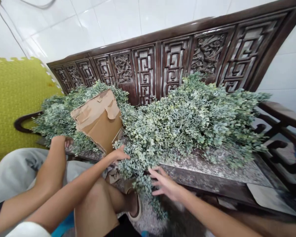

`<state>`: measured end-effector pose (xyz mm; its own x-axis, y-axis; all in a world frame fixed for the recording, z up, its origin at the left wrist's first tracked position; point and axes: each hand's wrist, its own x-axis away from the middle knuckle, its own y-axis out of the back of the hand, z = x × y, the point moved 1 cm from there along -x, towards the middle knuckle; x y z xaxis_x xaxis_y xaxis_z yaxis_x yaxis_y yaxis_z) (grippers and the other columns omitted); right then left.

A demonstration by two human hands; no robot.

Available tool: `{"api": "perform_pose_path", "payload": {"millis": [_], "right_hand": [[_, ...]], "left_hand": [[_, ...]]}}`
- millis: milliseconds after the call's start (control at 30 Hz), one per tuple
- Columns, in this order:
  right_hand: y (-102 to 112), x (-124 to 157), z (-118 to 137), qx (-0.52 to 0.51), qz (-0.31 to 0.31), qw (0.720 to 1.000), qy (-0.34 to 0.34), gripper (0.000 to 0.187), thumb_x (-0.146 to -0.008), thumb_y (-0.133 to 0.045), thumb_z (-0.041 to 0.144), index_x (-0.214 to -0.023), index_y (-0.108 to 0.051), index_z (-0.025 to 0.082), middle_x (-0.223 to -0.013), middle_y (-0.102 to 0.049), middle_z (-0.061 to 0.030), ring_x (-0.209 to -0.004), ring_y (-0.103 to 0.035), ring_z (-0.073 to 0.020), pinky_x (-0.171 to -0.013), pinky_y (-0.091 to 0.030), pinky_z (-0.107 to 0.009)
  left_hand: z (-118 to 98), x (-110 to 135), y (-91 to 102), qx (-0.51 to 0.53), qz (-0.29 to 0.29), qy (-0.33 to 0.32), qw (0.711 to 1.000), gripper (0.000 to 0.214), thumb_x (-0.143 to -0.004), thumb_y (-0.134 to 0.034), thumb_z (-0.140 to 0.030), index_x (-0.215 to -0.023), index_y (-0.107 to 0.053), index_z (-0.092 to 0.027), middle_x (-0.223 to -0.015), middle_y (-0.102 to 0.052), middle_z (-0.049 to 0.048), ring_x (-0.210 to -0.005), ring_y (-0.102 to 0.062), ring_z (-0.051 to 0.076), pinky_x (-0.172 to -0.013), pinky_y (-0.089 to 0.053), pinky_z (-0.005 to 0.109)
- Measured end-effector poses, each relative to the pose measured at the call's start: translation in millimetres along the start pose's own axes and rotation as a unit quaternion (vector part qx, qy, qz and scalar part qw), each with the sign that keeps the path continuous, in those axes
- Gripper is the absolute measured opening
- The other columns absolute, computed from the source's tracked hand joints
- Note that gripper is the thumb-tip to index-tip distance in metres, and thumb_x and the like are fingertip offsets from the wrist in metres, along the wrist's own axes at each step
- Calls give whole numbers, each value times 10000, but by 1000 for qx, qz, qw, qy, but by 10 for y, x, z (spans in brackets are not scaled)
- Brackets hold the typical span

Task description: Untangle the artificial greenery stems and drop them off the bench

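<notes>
A big heap of artificial green-leaved sprigs (187,121) lies along the seat of a carved dark wooden bench (212,168). My left hand (120,153) reaches into the heap just below a torn cardboard box (100,120), with its fingers curled into the leaves. Lower down, my right hand (164,185) has its fingers spread and touches sprigs that hang over the bench's front edge. A third arm on the far left belongs to another person, whose hand (61,141) is pushed into the greenery left of the box.
The bench's carved backrest (172,62) stands against a white tiled wall. A yellow-green foam mat (12,98) leans at the left. A bent bare knee (96,204) and a sandalled foot (135,205) sit below the bench edge, beside grey trousers (14,171).
</notes>
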<state>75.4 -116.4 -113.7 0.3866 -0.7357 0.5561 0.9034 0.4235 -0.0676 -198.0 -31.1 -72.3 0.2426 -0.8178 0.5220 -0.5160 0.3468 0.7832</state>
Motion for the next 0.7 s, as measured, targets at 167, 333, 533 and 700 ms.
{"api": "perform_pose_path", "payload": {"millis": [167,333,533,700], "right_hand": [[-581,-32,-317,-196,-28,980,-11,796,-758,-620,763,-1401,-332,395,-1364,-554,-88,-1000,-640,-251,-704,-580,-394],[-477,67,-644,-322,-55,945,-21,946,-764,-730,624,-1515,-207,382,-1335,-618,-73,-1057,-674,-244,-755,-566,-347],[33,280,-1073,-211,-124,968,-58,790,-780,-665,595,-1471,-365,356,-1374,-616,-75,-1167,-649,-259,-875,-541,-393],[342,241,-1393,-12,-172,983,-57,800,-654,-709,584,-1339,-541,206,-1458,-527,-148,-1403,-430,-306,-1107,-386,-378]], "left_hand": [[-93,350,-350,18,49,-18,998,839,-676,-714,-341,-1425,-362,-207,-1283,-645,162,-837,-703,266,-532,-532,270],[-224,754,-878,43,72,-94,992,686,-661,-715,-302,-1282,-450,-189,-1084,-723,129,-911,-702,271,-732,-537,294],[-441,1129,-1565,124,66,-145,979,564,-791,-611,-269,-1297,-368,-204,-1213,-673,122,-1121,-643,223,-950,-473,266],[-522,1350,-2221,198,106,-50,973,696,-795,-621,-277,-1421,-324,-214,-1405,-553,158,-1333,-514,254,-1092,-394,296]]}}
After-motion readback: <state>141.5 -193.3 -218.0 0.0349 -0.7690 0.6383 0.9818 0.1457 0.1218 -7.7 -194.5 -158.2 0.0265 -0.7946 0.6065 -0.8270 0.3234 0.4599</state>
